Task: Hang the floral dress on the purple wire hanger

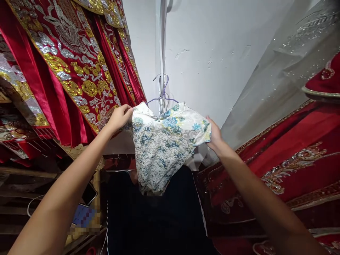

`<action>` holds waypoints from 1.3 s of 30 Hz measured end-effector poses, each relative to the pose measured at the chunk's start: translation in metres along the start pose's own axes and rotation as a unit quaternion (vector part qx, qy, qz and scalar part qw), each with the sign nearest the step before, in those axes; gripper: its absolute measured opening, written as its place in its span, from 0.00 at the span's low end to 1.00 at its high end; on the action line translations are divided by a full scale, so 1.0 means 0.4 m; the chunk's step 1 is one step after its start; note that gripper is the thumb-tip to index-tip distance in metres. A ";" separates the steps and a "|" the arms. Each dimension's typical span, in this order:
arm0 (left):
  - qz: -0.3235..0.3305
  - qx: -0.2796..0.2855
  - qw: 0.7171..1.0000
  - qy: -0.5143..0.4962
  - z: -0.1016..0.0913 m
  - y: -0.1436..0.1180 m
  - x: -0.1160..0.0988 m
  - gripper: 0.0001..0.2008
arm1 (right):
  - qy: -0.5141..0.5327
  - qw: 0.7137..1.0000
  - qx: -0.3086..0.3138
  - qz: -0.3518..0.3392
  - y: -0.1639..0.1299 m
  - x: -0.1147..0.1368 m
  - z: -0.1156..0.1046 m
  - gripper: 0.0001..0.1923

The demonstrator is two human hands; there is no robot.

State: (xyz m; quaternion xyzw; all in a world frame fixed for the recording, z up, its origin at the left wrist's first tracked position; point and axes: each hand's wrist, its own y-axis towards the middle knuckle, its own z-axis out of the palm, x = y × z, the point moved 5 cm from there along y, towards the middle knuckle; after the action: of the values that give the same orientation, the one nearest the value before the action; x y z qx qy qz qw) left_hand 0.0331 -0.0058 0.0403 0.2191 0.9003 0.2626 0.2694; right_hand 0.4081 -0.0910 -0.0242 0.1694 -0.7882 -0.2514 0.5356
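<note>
Both hands grip the shoulders of a floral dress on a hanger.

Left hand (120, 117) fingers curled and pressed together, pinching the dress's left shoulder edge; right hand (214, 136) fingers mostly hidden behind the cloth, seem closed on the right sleeve, thumb side showing. The white dress with blue-green flower print (162, 145) hangs mid-frame between both hands, on a thin purple wire hanger (162, 92) whose hook is up by a white pipe (160, 46) on the white wall (212, 53). Red gold-and-silver embroidered garments (71, 63) hang just left, touching the left hand's side; more red embroidered cloth (292, 163) and sheer sequinned fabric (287, 71) to the right. Dark cloth (154, 219) below the dress. Phone (89, 194) lower left.
</note>
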 end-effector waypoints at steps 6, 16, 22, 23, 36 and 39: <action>0.031 -0.054 0.998 0.013 0.009 0.027 -0.023 0.17 | 0.113 0.985 -0.101 0.083 0.046 0.025 -0.051 0.21; 0.094 0.033 0.987 -0.122 -0.014 -0.002 -0.255 0.22 | 0.130 0.986 -0.025 0.099 -0.124 0.238 0.036 0.13; 0.092 0.205 0.944 -0.241 0.045 -0.063 -0.268 0.17 | 0.006 0.909 0.409 -0.080 -0.208 0.321 0.193 0.08; 0.095 0.218 0.935 -0.264 0.042 -0.074 -0.265 0.17 | -0.032 0.914 0.390 -0.105 -0.186 0.306 0.192 0.09; 0.073 0.152 0.869 -0.465 -0.014 -0.066 -0.264 0.16 | -0.274 0.889 0.050 -0.363 0.097 0.122 0.287 0.53; -0.006 0.085 0.824 -0.561 0.009 -0.042 -0.158 0.27 | -0.283 0.881 0.072 -0.371 0.168 0.135 0.256 0.50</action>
State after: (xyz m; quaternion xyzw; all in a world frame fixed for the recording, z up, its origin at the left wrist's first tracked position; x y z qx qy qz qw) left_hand 0.0790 -0.0513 0.0514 0.3456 0.6141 0.0151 0.7094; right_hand 0.2931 -0.0432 0.0250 0.4092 -0.8018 -0.4113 0.1433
